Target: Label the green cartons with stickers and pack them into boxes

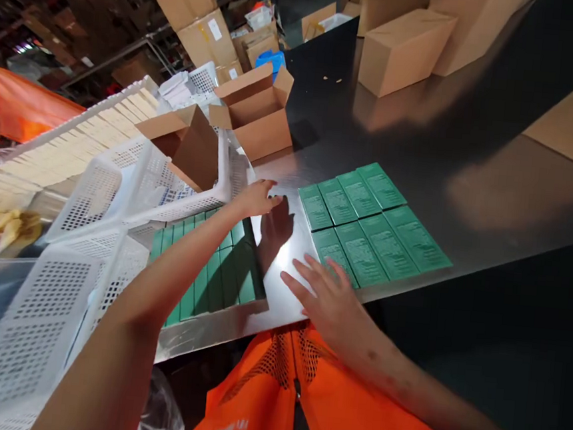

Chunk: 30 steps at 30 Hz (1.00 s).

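Note:
Several flat green boxes (374, 219) lie in two rows on the shiny steel table (494, 193). My right hand (327, 295) rests flat with fingers spread at the near-left corner of that group, touching the nearest box. My left hand (258, 198) reaches out over the table with fingers extended, holding nothing, just beyond the rim of a white perforated crate (133, 181). Below my left forearm more green boxes (216, 272) stand packed on edge in a tray.
An open cardboard box (258, 109) stands behind the crates, closed cartons (404, 48) further back. A brown carton (187, 143) sits inside the upper white crate. Another white crate (30, 326) is at lower left. A person's orange sleeve (19, 108) shows at far left.

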Available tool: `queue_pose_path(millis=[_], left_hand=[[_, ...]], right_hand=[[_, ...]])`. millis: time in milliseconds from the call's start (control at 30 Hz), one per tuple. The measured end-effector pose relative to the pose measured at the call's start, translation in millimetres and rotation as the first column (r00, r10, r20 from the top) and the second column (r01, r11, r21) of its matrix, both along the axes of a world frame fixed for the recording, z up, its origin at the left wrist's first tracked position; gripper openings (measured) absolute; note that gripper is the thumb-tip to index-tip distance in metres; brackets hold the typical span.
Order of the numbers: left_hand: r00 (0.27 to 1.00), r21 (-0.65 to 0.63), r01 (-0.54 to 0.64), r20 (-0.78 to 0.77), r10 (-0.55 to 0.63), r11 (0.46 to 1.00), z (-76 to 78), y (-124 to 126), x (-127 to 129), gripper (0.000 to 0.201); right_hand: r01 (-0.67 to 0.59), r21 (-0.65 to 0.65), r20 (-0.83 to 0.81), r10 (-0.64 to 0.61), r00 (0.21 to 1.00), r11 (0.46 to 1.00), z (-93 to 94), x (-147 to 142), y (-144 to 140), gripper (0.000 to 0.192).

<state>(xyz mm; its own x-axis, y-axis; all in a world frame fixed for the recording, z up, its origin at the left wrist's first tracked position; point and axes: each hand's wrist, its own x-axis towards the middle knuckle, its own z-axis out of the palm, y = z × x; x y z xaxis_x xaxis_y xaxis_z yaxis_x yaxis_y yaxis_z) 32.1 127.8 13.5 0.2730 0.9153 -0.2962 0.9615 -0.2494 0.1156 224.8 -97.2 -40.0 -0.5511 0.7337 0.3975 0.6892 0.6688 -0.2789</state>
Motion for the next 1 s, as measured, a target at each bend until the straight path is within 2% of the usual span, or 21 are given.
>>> queue_pose_path(millis=[67, 133, 200, 267, 333, 433, 533, 633, 733, 800, 900, 967, 1000], left_hand=[[0.993, -0.001, 0.027, 0.115, -0.026, 1.0, -8.4, 4, 22, 0.056], [0.978, -0.009, 0.051, 0.203, -0.048, 0.999, -18.1, 8, 41, 0.052], [0.965, -0.014, 0.067, 0.256, -0.061, 0.998, -25.1, 12, 54, 0.048], [0.96, -0.01, 0.064, 0.272, -0.059, 0.998, -25.9, 15, 56, 0.044], [0.965, -0.003, 0.049, 0.256, -0.047, 0.999, -19.5, 17, 47, 0.042], [0.985, 0.01, 0.008, 0.173, -0.01, 1.0, -2.7, 20, 18, 0.037], [0.997, 0.018, -0.068, 0.031, 0.068, 0.998, 9.1, 16, -14, 0.031], [0.989, 0.012, -0.133, -0.061, 0.133, 0.991, 7.3, 5, -36, 0.035], [0.987, 0.012, -0.151, -0.054, 0.151, 0.989, -0.6, -7, -46, 0.045], [0.987, 0.019, -0.154, -0.035, 0.154, 0.988, -2.2, -13, -46, 0.047], [0.993, 0.051, -0.12, 0.019, 0.12, 0.991, 3.2, -15, -33, 0.056], [0.995, 0.062, -0.057, 0.09, 0.052, 0.996, 7.2, -9, -17, 0.065], [0.991, 0.055, -0.022, 0.132, 0.014, 0.998, 7.6, -5, -6, 0.065]], right_hand=[[0.098, 0.037, 0.141, -0.103, 0.985, 0.994, 6.6, 30, 0, 0.075], [0.133, 0.067, 0.232, -0.145, 0.962, 0.989, 7.0, 50, 4, 0.071], [0.12, 0.072, 0.271, -0.136, 0.953, 0.99, 3.3, 58, 10, 0.055], [0.105, 0.067, 0.265, -0.12, 0.957, 0.992, -1.5, 55, 13, 0.036], [0.094, 0.074, 0.199, -0.107, 0.974, 0.993, -6.2, 42, 13, 0.027], [0.062, 0.049, 0.02, -0.063, 0.998, 0.997, -14.8, 11, 10, 0.03], [-0.02, -0.086, -0.162, 0.005, 0.987, 0.996, -27.3, -25, 13, 0.033], [-0.111, -0.226, -0.277, 0.045, 0.96, 0.968, -38.8, -51, 20, 0.033], [-0.128, -0.271, -0.289, 0.046, 0.956, 0.954, -42.3, -61, 25, 0.035], [-0.14, -0.285, -0.256, 0.066, 0.965, 0.948, -37.6, -58, 25, 0.038], [-0.184, -0.241, -0.159, 0.148, 0.976, 0.953, -20.7, -34, 22, 0.058], [-0.134, -0.142, -0.042, 0.129, 0.991, 0.981, -7.9, -5, 20, 0.067], [-0.071, -0.089, 0.028, 0.074, 0.997, 0.993, -2.7, 12, 19, 0.069]])
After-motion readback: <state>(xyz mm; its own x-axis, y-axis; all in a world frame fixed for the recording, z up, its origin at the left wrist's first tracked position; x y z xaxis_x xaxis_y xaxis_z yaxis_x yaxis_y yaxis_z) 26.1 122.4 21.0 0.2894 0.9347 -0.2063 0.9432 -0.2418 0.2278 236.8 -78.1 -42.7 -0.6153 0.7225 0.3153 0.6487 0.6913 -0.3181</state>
